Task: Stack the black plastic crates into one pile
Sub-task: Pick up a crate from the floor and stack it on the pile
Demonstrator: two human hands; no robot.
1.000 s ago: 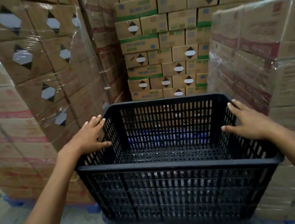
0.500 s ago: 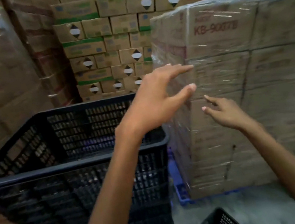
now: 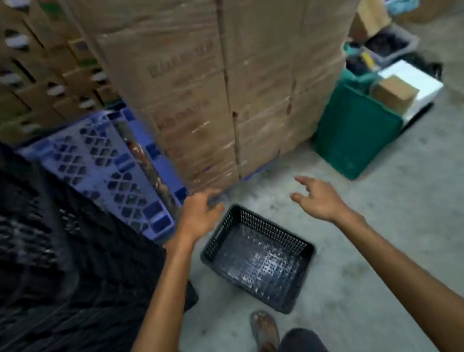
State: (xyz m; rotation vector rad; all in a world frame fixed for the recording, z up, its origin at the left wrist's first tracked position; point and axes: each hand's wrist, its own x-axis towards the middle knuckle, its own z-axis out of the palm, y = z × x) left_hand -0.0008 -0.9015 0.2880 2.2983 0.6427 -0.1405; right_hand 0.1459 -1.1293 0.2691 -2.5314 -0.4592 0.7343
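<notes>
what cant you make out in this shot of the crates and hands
Only the head view is available.
- Stack of black crates: cut off by the left edge and motion-blurred, so the crate count is unreadable.
- Print on the wrapped cartons: blurred, illegible.
- Left hand and right hand: open above the small black crate; height above it unclear.
- Green bin contents: blurred and small.

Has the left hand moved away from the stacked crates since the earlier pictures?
Yes. The left hand left the crate stack rim and now reaches down toward the floor crate.
</notes>
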